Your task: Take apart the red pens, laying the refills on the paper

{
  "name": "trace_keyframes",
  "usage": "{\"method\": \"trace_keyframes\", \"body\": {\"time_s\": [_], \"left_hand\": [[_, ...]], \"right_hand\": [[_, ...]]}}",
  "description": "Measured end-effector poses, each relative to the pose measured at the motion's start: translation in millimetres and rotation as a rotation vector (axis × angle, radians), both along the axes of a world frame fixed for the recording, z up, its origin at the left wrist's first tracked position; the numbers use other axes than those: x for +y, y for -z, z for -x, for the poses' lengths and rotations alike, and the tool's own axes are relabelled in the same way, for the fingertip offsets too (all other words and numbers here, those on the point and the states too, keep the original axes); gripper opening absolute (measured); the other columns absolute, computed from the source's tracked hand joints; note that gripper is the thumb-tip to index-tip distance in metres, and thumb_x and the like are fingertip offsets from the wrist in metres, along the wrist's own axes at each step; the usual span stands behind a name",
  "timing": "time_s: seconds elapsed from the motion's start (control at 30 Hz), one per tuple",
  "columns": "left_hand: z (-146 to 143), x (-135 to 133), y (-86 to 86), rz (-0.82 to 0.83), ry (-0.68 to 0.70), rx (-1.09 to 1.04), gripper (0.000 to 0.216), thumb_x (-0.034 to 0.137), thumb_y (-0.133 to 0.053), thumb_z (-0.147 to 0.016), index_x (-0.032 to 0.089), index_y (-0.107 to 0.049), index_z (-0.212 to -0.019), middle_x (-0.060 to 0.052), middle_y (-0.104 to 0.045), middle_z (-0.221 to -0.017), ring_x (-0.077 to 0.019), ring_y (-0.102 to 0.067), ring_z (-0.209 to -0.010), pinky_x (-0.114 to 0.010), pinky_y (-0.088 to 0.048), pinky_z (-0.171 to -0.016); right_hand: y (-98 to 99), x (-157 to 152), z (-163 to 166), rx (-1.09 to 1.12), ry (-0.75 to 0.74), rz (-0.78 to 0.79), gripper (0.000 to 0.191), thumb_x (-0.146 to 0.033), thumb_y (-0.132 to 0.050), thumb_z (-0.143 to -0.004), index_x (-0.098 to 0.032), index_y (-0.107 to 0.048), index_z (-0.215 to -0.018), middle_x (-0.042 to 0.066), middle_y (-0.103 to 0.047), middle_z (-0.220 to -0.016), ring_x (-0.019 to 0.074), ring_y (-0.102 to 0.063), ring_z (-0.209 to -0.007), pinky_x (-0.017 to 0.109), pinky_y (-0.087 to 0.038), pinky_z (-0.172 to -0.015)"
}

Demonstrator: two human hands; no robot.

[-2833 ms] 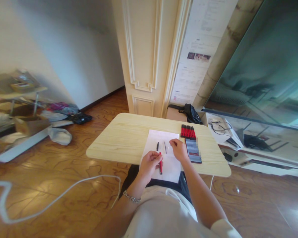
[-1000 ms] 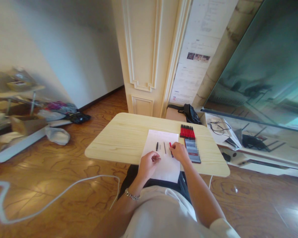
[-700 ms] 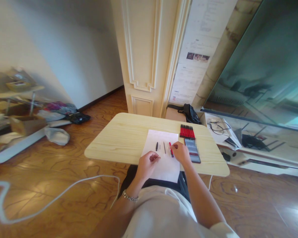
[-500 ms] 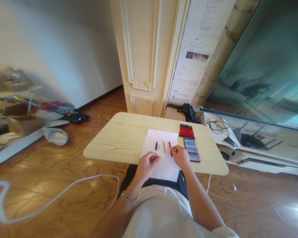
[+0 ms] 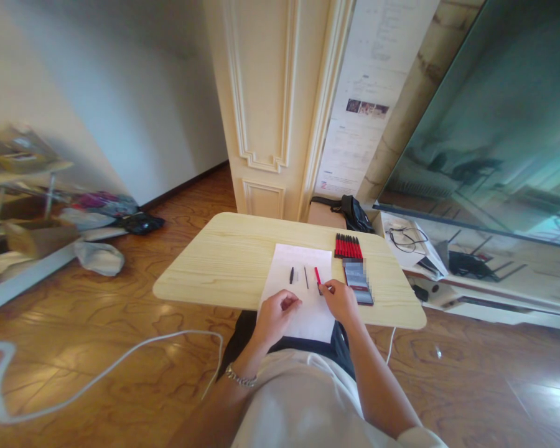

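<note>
A white sheet of paper lies on a pale wooden table. On it, spread side by side, are a black pen part, a thin dark ink refill and a red pen barrel with a dark lower end. The thumb and fingers of my right hand close on the barrel's lower end, which they partly hide. My left hand hovers over the paper's left edge, fingers curled together; whatever they may hold is hidden. A small pale piece, too faint to name, rests between the black part and the refill.
Several red pens with black ends lie in a row at the back right of the table. A phone is just below them. Behind the table sit a black bag and a white box with cables. A white cord crosses the floor.
The view has shifted slightly. My right fingertips sit a little lower along the red barrel; my left hand and the laid-out parts stay in place.
</note>
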State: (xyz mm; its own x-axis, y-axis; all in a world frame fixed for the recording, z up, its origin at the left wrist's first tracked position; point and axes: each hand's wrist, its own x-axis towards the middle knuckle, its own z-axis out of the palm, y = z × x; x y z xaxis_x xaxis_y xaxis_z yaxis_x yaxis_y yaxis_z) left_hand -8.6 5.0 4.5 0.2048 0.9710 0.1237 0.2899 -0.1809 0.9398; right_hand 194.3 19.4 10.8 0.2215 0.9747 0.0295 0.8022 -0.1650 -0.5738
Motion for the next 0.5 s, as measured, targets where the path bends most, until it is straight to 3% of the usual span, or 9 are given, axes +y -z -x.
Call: {"method": "trace_keyframes", "body": {"time_s": [0.3, 0.5], "left_hand": [[-1.3, -1.3, 0.3, -0.014, 0.007, 0.003, 0.023, 0.04, -0.056, -0.08, 0.019, -0.064, -0.082, -0.002, -0.066, -0.071, -0.0156, -0.059, -0.065, -0.024, -0.043, -0.06], [-0.5, -1.0, -1.3, -0.021, 0.003, -0.004, 0.022, 0.04, -0.057, -0.08, 0.019, -0.064, -0.081, -0.002, -0.066, -0.071, -0.0152, -0.06, -0.065, -0.024, -0.043, -0.061]], "right_hand": [[-7.7, 55.1, 4.9, -0.187, 0.0, 0.067, 0.033, -0.045, -0.049, -0.085, -0.018, -0.068, -0.088, 0.012, -0.069, -0.09, 0.0234, -0.062, -0.088, 0.029, -0.039, -0.071], [-2.1, 68.5, 8.0, -0.28, -0.045, 0.139, 0.042, -0.047, -0.046, -0.085, -0.012, -0.068, -0.092, 0.017, -0.069, -0.092, 0.0242, -0.063, -0.09, 0.029, -0.041, -0.073]]}}
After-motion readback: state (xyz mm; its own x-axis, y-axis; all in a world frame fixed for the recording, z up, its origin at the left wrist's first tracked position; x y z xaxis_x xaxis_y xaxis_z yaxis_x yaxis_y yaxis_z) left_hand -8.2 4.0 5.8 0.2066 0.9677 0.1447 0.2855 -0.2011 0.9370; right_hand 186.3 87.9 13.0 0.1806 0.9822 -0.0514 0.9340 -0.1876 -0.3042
